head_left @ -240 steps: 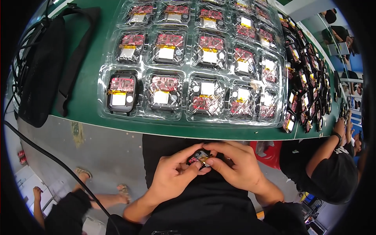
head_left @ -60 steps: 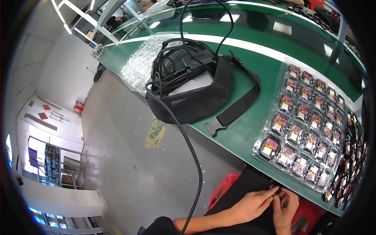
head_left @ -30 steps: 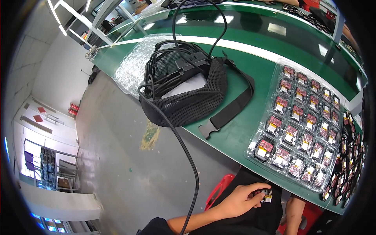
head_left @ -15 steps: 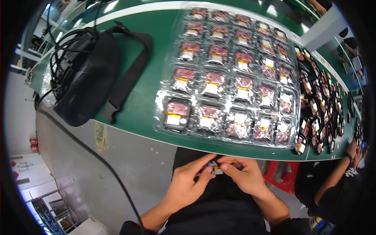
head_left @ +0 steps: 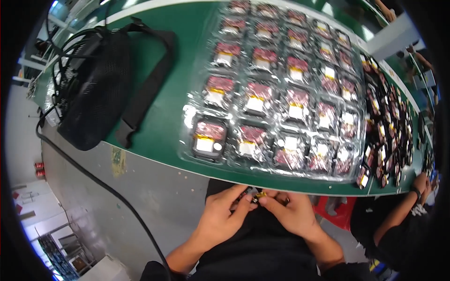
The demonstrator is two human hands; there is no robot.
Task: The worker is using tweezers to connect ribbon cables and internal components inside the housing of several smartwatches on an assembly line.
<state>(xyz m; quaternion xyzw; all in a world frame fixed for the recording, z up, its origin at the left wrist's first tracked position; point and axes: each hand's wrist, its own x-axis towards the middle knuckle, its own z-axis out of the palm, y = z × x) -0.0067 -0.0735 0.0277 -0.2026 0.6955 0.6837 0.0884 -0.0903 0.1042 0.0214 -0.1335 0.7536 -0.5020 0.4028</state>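
Close to the table's front edge, my left hand [head_left: 222,213] and my right hand [head_left: 294,213] meet above my lap. Between their pinched thumbs and fingers is a small dark electronic unit [head_left: 255,194] with a yellow piece on it; my fingers hide most of it. On the table beyond them lies a clear plastic tray [head_left: 185,143] with rows of pockets. Its pockets hold dark-framed electronic units with red circuit boards, yellow strips and white or silvery blocks, such as the near-left unit [head_left: 209,136].
A black mesh bag [head_left: 96,93] with a strap and cables rests on the green table [head_left: 161,100] at left. Many loose units [head_left: 382,119] are piled right of the tray. A co-worker's arm [head_left: 398,213] is at far right, near a red stool [head_left: 332,211]. A black cable [head_left: 101,187] hangs at left.
My fingers have shifted on the small unit, and its yellow piece now shows by my right thumb. The view has moved slightly; the tray stays put on the table.
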